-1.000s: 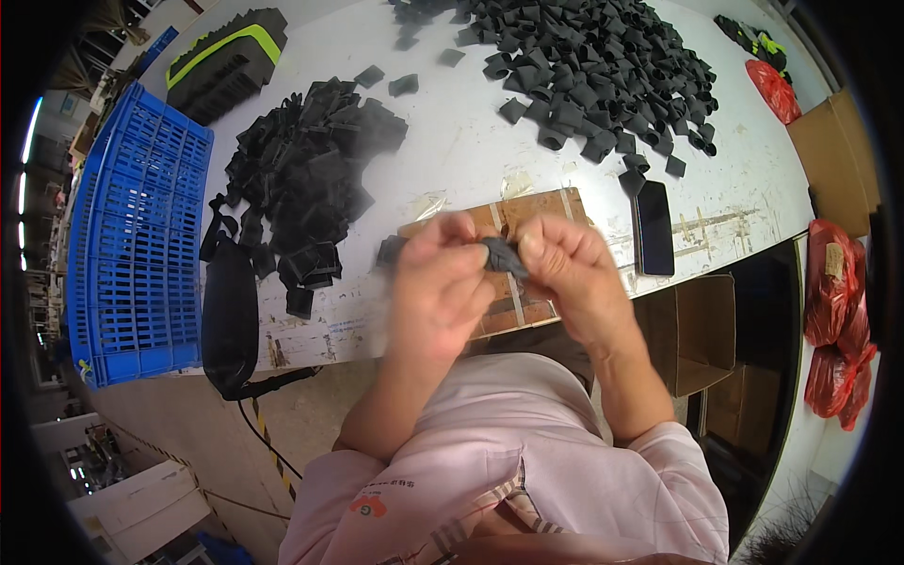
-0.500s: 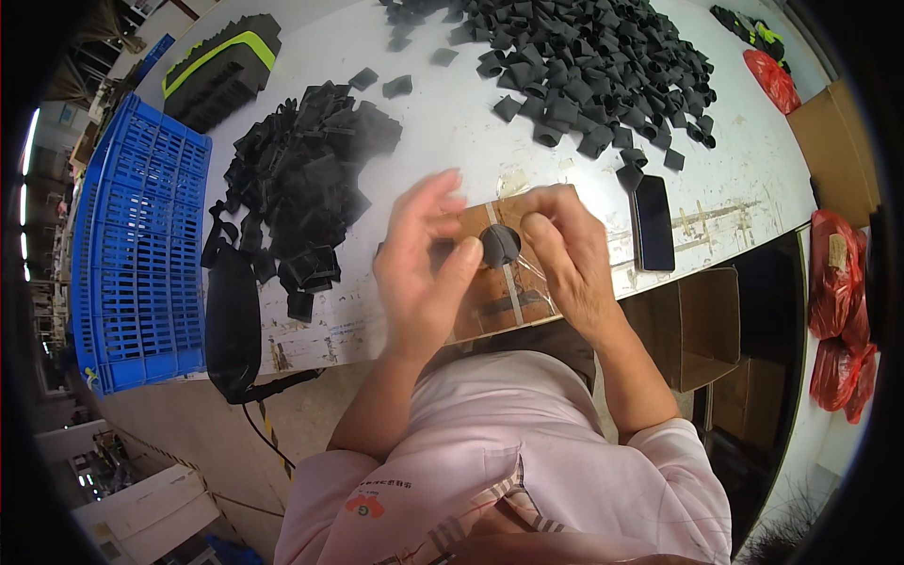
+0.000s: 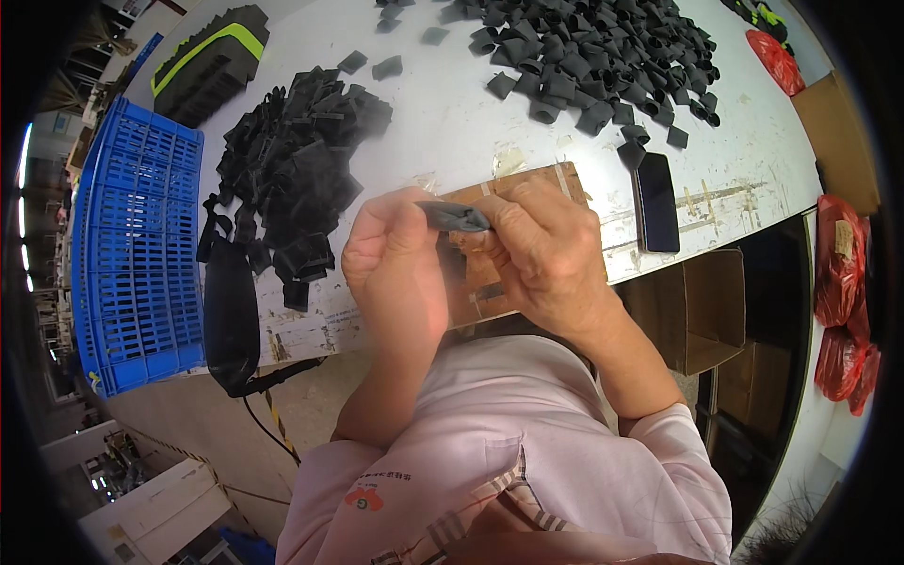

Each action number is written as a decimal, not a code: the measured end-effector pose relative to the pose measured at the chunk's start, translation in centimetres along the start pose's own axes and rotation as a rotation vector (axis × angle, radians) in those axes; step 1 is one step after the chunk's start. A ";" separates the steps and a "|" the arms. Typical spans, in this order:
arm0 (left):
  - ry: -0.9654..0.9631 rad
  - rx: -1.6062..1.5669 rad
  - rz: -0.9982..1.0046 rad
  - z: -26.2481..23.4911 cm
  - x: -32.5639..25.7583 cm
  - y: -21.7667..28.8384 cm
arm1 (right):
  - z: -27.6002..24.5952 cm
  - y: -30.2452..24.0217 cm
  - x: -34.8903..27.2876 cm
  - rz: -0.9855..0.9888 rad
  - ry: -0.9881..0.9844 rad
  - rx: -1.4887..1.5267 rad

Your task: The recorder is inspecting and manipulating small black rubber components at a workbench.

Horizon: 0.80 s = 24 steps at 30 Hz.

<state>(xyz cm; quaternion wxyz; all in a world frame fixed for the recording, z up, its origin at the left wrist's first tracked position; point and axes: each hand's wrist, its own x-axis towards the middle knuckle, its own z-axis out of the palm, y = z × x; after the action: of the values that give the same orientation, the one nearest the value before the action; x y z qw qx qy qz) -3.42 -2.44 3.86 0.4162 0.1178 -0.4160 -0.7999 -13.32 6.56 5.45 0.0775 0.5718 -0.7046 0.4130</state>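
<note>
Head view | frame centre | left hand [image 3: 397,268], right hand [image 3: 551,247] pinch dark piece [image 3: 450,216] | likely light, soft; grasp ends

Two hands are in view, one left hand [image 3: 395,264] and one right hand [image 3: 554,250], with one dark piece [image 3: 450,217] between their fingers. One table [image 3: 443,122] carries one wooden board [image 3: 478,281] near the centre and one phone [image 3: 656,202] between two and three o'clock. Two heaps of dark pieces — a left heap [image 3: 297,169] at ten o'clock, a right heap [image 3: 593,61] at one — overlap too much to count. Two loose pieces [image 3: 386,68] lie at eleven. There is one banded stack [image 3: 209,71] between ten and eleven, one blue crate [image 3: 141,245] and one black pouch [image 3: 231,306] at nine, one red bag [image 3: 775,64] at two, and one open cardboard box [image 3: 711,315] at three.
</note>
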 end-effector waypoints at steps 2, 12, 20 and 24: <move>0.039 0.058 0.037 0.1 -0.2 0.0 | 0.3 0.8 -0.1 -0.010 0.042 0.066; 0.135 0.182 0.087 0.0 -0.6 0.1 | 0.5 0.9 0.4 -0.092 0.086 0.106; 0.117 0.270 0.134 -0.3 -0.9 -0.6 | 0.1 1.9 -3.0 0.157 0.090 0.319; 0.154 0.187 0.093 -0.1 -0.9 -0.4 | -1.1 0.5 0.3 -0.026 0.022 0.134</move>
<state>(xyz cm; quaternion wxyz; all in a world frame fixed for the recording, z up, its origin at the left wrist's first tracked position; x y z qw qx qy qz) -3.08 -1.65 3.34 0.4709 0.1976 -0.4605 -0.7260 -14.27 7.10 6.08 0.0522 0.5801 -0.6669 0.4647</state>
